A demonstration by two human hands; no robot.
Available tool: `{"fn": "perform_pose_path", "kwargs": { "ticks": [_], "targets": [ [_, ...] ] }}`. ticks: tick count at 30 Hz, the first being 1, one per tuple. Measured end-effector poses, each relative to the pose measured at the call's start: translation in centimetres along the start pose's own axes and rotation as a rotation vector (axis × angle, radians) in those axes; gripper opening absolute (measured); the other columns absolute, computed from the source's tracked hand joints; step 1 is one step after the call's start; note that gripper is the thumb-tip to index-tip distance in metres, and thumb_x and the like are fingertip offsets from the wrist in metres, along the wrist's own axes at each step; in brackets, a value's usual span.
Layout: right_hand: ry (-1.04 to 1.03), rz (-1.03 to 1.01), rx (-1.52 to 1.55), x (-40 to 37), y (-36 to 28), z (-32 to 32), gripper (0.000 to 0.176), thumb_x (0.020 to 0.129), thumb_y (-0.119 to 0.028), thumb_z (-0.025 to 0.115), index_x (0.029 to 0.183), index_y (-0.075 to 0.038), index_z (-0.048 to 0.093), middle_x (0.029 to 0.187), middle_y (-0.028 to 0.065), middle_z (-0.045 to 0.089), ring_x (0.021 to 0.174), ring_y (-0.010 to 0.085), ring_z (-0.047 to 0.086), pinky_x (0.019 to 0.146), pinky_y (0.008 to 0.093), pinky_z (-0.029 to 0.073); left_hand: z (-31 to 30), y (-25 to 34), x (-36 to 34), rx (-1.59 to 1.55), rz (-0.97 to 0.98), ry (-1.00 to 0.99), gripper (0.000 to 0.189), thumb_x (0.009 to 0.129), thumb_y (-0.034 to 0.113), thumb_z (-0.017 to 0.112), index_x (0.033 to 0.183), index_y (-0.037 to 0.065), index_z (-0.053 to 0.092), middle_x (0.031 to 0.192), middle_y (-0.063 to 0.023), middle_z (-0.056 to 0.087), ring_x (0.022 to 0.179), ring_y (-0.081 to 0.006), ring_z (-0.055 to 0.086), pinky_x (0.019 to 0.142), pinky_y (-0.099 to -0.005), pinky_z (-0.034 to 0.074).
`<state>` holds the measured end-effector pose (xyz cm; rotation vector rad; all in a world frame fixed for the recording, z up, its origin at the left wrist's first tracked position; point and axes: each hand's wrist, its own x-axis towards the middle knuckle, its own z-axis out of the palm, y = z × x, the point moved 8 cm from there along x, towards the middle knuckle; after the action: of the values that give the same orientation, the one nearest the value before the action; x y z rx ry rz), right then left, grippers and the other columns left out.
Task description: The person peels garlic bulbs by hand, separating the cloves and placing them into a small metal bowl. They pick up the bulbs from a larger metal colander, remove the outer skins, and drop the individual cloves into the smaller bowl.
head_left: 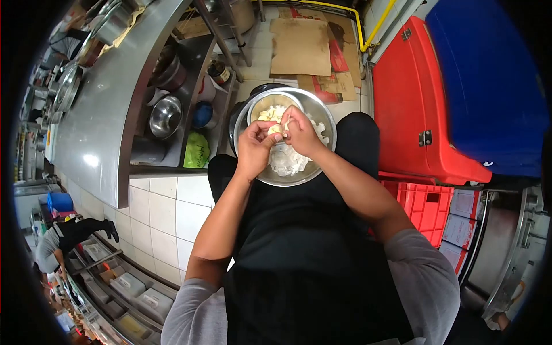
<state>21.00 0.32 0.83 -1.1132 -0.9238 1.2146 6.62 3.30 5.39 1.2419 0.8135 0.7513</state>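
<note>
A large metal bowl [312,171] rests between the dark-clad legs, with white, papery pieces [287,161] inside it. Within it, toward its far left side, sits a smaller metal bowl [256,109] holding pale yellow pieces [272,113] that look like garlic cloves. My left hand [256,146] pinches a pale yellow piece [275,130] between thumb and fingers over the bowls. Touching or very close to that piece from the right are the closed fingertips of my right hand [302,133]; what they hold is too small to name.
A steel table [92,115] and shelves with bowls [165,117] stand left. Flattened cardboard [300,47] lies ahead on the floor. At right are a red and blue container [411,103] and a red crate [422,204]. Another person [49,253] is at the lower left.
</note>
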Motion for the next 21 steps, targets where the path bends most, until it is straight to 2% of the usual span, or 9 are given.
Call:
{"fn": "perform_pose_path", "kwargs": {
  "ticks": [2, 3, 7, 9, 10, 12, 13, 15, 21],
  "targets": [
    [-0.082, 0.235, 0.528, -0.1, 1.1, 0.3, 0.01, 0.105, -0.009, 0.044, 0.102, -0.01, 0.053, 0.081, 0.0015, 0.051, 0.065, 0.0101, 0.046, 0.058, 0.0271, 0.04, 0.3, -0.2, 0.5, 0.028, 0.035, 0.008, 0.028, 0.095, -0.006, 0.075, 0.122, -0.005, 0.068, 0.11, -0.0088, 0.076, 0.096, -0.0117, 0.071, 0.087, -0.0258, 0.058],
    [-0.042, 0.23, 0.497, 0.0, 0.8, 0.2, 0.006, 0.106, -0.012, 0.05, 0.101, -0.011, 0.052, 0.08, -0.0006, 0.048, 0.061, 0.0067, 0.039, 0.054, 0.0233, 0.035, 0.3, -0.1, 0.8, 0.054, 0.075, 0.022, 0.029, 0.094, -0.006, 0.075, 0.122, -0.004, 0.068, 0.11, -0.0085, 0.075, 0.096, -0.0117, 0.071, 0.087, -0.0256, 0.058],
    [-0.003, 0.211, 0.488, -0.6, 0.2, -0.1, 0.005, 0.107, -0.014, 0.055, 0.104, -0.011, 0.052, 0.084, 0.0005, 0.052, 0.062, 0.0064, 0.041, 0.053, 0.0245, 0.036, 0.2, 0.3, 1.5, 0.218, 0.125, 0.044, 0.028, 0.091, -0.007, 0.08, 0.117, -0.004, 0.07, 0.101, -0.0086, 0.076, 0.09, -0.0108, 0.071, 0.083, -0.0259, 0.058],
    [-0.173, 0.118, 0.173, -0.8, -0.7, 0.2, 0.006, 0.108, -0.012, 0.056, 0.111, -0.01, 0.051, 0.093, 0.0024, 0.056, 0.07, 0.007, 0.047, 0.06, 0.0235, 0.04, 0.6, 0.3, 1.5, 0.21, 0.053, -0.009, 0.028, 0.09, -0.007, 0.081, 0.116, -0.002, 0.07, 0.1, -0.0082, 0.076, 0.088, -0.0105, 0.07, 0.08, -0.0261, 0.058],
    [-0.171, 0.117, 0.175, -1.0, -0.8, 0.2, 0.006, 0.108, -0.012, 0.056, 0.111, -0.01, 0.051, 0.093, 0.0024, 0.056, 0.07, 0.007, 0.047, 0.06, 0.0235, 0.04, 0.5, 0.5, 1.5, 0.212, 0.053, -0.011, 0.028, 0.09, -0.007, 0.081, 0.116, -0.002, 0.07, 0.1, -0.0082, 0.076, 0.088, -0.0105, 0.07, 0.08, -0.0261, 0.058],
    [-0.147, -0.104, -0.146, -1.3, -2.2, 0.2, 0.009, 0.106, -0.006, 0.056, 0.112, -0.008, 0.05, 0.097, 0.0022, 0.057, 0.074, 0.0062, 0.05, 0.064, 0.0236, 0.043, 0.7, 0.6, 1.4, 0.262, 0.032, -0.094, 0.025, 0.092, -0.007, 0.079, 0.114, -0.001, 0.067, 0.099, -0.0044, 0.074, 0.087, -0.0083, 0.067, 0.081, -0.0248, 0.057],
    [-0.149, -0.101, -0.143, -1.3, -1.8, 0.2, 0.009, 0.106, -0.006, 0.056, 0.112, -0.008, 0.05, 0.097, 0.0022, 0.057, 0.074, 0.0062, 0.05, 0.064, 0.0236, 0.043, 0.5, 0.7, 1.3, 0.263, 0.029, -0.091, 0.025, 0.092, -0.007, 0.079, 0.114, -0.001, 0.067, 0.099, -0.0044, 0.074, 0.087, -0.0083, 0.067, 0.081, -0.0248, 0.057],
    [-0.134, -0.13, -0.153, -1.3, -1.2, 0.3, 0.01, 0.103, -0.004, 0.057, 0.109, -0.004, 0.05, 0.096, 0.0057, 0.062, 0.084, 0.0136, 0.063, 0.076, 0.0336, 0.054, 0.6, 0.7, 1.1, 0.297, 0.016, -0.159, 0.023, 0.092, -0.006, 0.081, 0.109, 0.0, 0.066, 0.098, -0.004, 0.073, 0.087, -0.008, 0.067, 0.079, -0.0246, 0.057],
    [0.003, -0.284, -0.336, -2.0, -3.0, 1.0, 0.007, 0.099, -0.002, 0.052, 0.106, -0.001, 0.052, 0.089, 0.0114, 0.063, 0.086, 0.0177, 0.065, 0.078, 0.0367, 0.055, 0.6, 0.2, 1.1, 0.277, 0.046, -0.141, 0.023, 0.091, -0.006, 0.081, 0.106, 0.001, 0.065, 0.095, -0.0019, 0.071, 0.085, -0.0071, 0.065, 0.078, -0.0243, 0.056]
  ]
}}
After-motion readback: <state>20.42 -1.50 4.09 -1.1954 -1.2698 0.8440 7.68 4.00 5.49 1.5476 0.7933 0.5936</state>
